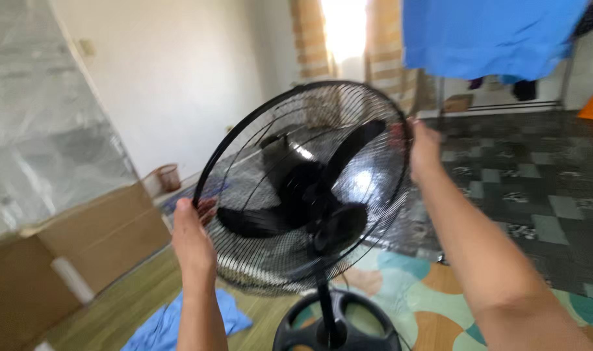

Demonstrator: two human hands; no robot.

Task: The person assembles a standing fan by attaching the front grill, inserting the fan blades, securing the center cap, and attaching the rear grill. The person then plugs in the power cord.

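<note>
**Position of parts**
- Black standing fan: at centre of scene, near the person, head tilted to the left.
- Wire guard: round, closed over three dark blades. Blurred; turning or not, cannot tell.
- Pole: short, running down from the head into the round black base.
- Base set on the floor, at the near edge of a patterned mat in teal, orange and cream.

**State of hands**
- Left hand: clamped on the left rim of the guard, low down, fingers curled through to the far side.
- Right hand: closed on the right rim, higher up, arm stretched out.
- Hands well apart, one on each side of the guard.

**Step in hand (judged)**
- Two-handed hold on the fan head; most likely tilting or turning it, or working the guard.

**Requirements for a further move (judged)**
- Keep even pressure on both rims; thin wire bends under a one-sided pull.
- Keep fingertips clear of the blades.
- Watch the base for rocking on the mat edge.

**Surroundings**
- Left: flattened cardboard box against the wall; small basket farther off.
- Near left, on the floor: crumpled blue cloth.
- Far right: blue sheet hung above dark tiled floor.
</note>
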